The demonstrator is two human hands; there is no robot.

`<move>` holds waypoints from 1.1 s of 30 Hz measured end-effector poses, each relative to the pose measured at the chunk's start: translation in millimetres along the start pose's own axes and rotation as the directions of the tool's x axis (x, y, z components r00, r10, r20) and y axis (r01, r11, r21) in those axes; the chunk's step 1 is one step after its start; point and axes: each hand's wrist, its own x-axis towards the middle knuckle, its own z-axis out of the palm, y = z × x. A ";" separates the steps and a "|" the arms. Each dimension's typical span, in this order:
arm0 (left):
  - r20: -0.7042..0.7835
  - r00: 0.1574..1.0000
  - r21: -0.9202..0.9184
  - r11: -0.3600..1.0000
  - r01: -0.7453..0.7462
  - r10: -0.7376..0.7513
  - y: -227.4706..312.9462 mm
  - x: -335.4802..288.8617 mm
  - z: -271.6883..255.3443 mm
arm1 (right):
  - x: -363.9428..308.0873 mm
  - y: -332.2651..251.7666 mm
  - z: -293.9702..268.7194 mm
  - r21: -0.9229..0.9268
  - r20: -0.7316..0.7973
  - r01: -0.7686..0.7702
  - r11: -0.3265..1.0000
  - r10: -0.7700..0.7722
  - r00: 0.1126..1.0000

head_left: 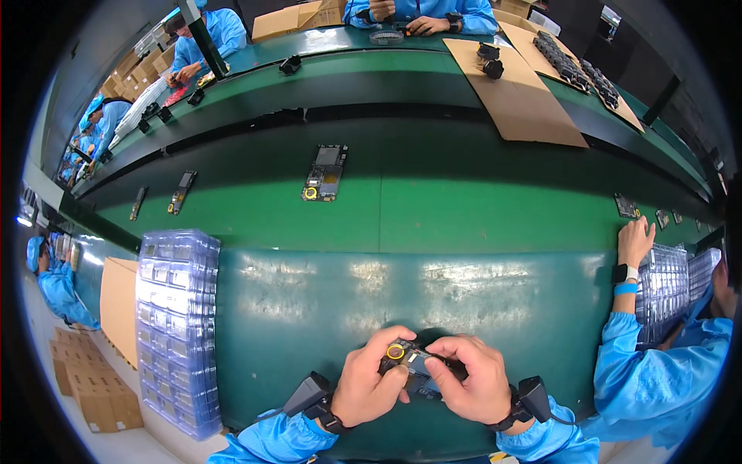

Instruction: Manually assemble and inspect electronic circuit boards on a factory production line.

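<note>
Over the near part of the green work mat [309, 301], a dark circuit board [418, 363] with a yellow ring at its left end is held up between both my hands. My left hand [369, 379] pinches the end by the ring, thumb in front and fingers behind. My right hand [473, 379] grips the other end, its thumb lying on the board's face. Fingers cover much of both ends. Each wrist carries a black strapped device, and blue sleeves cover my forearms.
Stacked clear plastic trays [178, 332] stand at the left. On the green conveyor belt [433, 209] lie several circuit boards, one board [325, 172] near the middle. At the right, a co-worker's hand [635, 240] reaches to a board. Beyond, cardboard [525, 100] carries black parts.
</note>
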 end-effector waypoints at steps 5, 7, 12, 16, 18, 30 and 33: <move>-0.012 1.000 0.027 1.000 -0.001 0.001 1.8 2.0 -3.4 | 0.1 0.6 3.3 0.265 0.010 -0.104 0.959 0.105 0.994; -0.019 1.000 0.028 1.000 -0.008 0.008 0.6 2.3 -4.4 | 1.5 2.1 1.1 0.253 0.028 -0.090 0.963 0.085 0.996; -0.053 0.998 0.011 1.000 -0.014 0.014 0.3 2.0 -7.7 | 7.2 4.4 -9.6 0.204 0.221 -0.143 0.969 0.097 0.970; -0.018 0.998 -0.063 0.997 0.052 -0.053 7.9 4.4 -8.3 | 3.3 13.1 -7.2 0.321 0.321 -0.278 0.905 0.173 0.931; -0.004 0.998 -0.115 0.991 0.067 -0.068 8.5 4.8 -9.2 | 1.8 12.6 -6.7 0.342 0.322 -0.301 0.890 0.190 0.928; 0.061 0.987 -0.170 0.973 0.158 -0.150 9.8 7.9 -17.5 | 4.6 23.1 -2.9 0.539 0.513 -0.537 0.649 0.253 0.820; 0.070 0.984 -0.145 0.974 0.175 -0.167 9.8 9.3 -16.2 | 4.6 24.2 -3.6 0.559 0.520 -0.550 0.620 0.255 0.815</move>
